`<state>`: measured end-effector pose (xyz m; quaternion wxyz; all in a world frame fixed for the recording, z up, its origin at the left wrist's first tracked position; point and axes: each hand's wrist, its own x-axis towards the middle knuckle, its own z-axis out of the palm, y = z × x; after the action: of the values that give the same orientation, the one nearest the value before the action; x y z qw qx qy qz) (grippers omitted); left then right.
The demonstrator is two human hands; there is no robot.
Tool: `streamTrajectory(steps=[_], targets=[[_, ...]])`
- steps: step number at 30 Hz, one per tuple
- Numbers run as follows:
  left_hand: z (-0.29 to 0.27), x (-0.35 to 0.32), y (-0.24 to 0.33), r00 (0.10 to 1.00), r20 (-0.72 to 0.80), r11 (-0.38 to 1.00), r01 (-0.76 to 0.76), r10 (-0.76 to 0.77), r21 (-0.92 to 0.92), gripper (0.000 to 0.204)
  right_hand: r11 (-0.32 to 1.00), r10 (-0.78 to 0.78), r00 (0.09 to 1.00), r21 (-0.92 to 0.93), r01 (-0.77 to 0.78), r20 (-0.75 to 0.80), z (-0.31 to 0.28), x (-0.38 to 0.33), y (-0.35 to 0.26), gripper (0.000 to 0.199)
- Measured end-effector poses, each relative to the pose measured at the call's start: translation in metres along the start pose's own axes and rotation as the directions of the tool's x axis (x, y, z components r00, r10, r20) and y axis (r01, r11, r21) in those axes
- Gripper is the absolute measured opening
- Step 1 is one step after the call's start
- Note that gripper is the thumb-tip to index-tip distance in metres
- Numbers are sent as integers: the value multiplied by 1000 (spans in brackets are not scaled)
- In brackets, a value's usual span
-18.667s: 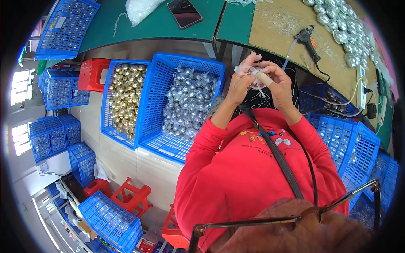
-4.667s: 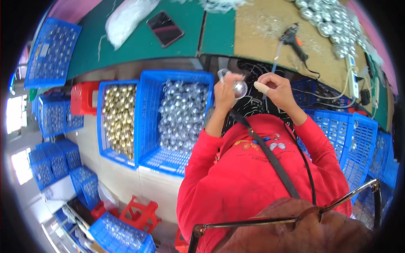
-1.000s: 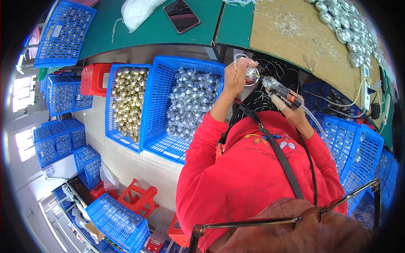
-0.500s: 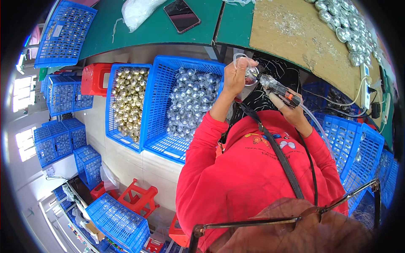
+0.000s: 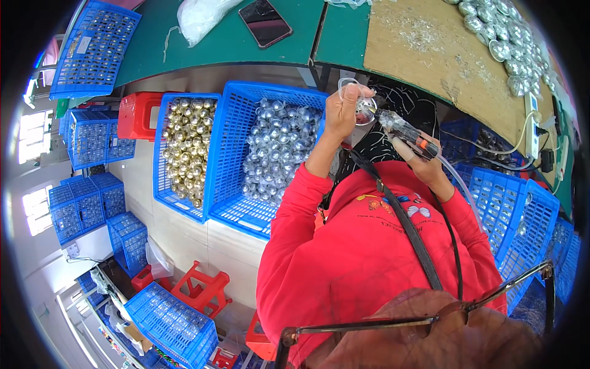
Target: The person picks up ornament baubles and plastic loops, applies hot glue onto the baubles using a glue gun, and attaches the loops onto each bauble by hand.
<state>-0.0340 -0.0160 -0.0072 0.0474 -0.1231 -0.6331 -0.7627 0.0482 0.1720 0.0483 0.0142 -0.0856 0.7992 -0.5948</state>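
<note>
My left hand (image 5: 343, 114) is closed round a shiny silver ball (image 5: 365, 111) with a clear plastic rim or shell, held above my lap in front of the table edge. My right hand (image 5: 420, 158) grips a black hand tool (image 5: 402, 129) with an orange band and a clear-wrapped front end. The tool's tip points at the ball, with a small gap visible between them. A pale cord or hose runs from the tool's back end down past my right sleeve. A light wrap covers one finger of my right hand.
A blue crate (image 5: 230, 160) of clear and silver balls stands left of me, beside a crate of gold balls (image 5: 187, 144). The green table (image 5: 344, 40) bears a phone (image 5: 265, 23), a board (image 5: 430, 52) and silver balls (image 5: 507, 46). A power strip (image 5: 532, 126) hangs right.
The tool's tip has drawn back slightly from the ball, toward the right. The ball has turned a little in my left hand, showing more of its silver face.
</note>
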Motion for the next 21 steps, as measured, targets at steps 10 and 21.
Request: streamTrajectory(steps=[10,21], targets=[[-1,-1,-5,1000,4,1000,-22,22,-20,46,996,-24,1000,-89,24,-8,4,1,-11,18],[0,-3,-6,999,-39,996,-40,37,-80,40,987,-36,999,-157,37,12,5,-3,-4,16]])
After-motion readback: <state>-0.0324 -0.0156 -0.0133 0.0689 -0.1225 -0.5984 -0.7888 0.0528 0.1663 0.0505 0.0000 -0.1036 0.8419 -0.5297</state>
